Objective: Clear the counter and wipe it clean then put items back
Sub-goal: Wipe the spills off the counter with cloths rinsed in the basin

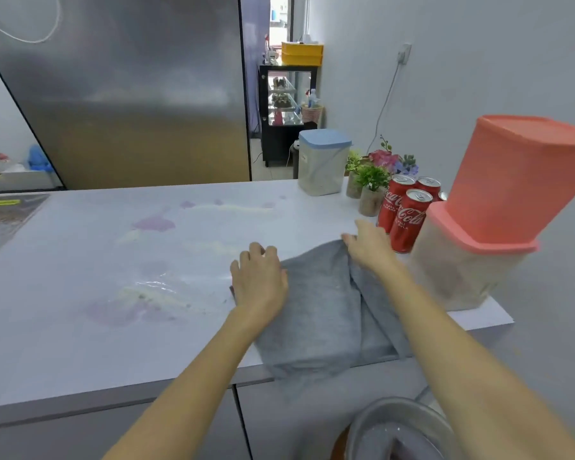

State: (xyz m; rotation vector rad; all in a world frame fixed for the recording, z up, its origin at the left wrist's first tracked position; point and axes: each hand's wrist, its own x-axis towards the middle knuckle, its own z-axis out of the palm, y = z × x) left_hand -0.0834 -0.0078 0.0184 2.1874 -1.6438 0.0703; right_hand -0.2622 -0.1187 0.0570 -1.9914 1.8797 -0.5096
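Counter (80, 343) stains were faced with the grey cloth (316, 313) pinched by the right hand (369, 244) and pressed under the left hand (259, 280), nearby cans (409, 220) risking toppling.

1. This looks like the back area of a small food shop or café.
2. A tall stainless-steel refrigerator (130, 94) stands behind the white desk (80, 260).
3. Beyond it, a glass display cabinet (284, 101) has items on its shelves, with yellow trays (302, 54) on top.
4. Cola cans (407, 212) and lidded storage containers (324, 161) stand on the desk.
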